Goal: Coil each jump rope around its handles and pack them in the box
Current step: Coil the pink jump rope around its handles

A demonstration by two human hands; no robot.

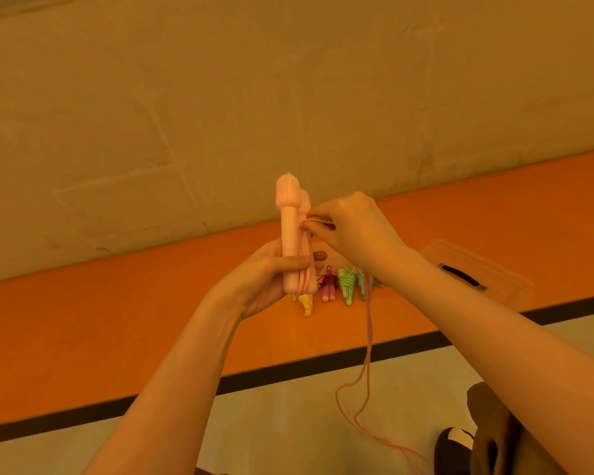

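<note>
Left hand point(264, 272) grips pink handles point(290, 234); right hand point(354, 224) pinches cord point(369, 323).

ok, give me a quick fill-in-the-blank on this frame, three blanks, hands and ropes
The left hand grips the two ____ handles together.
The right hand pinches the rope, whose loose end trails down to the ____.
On the orange surface behind, the coiled rope between the dark pink one and the teal one is ____.

Missing words: pink; floor; green
</note>
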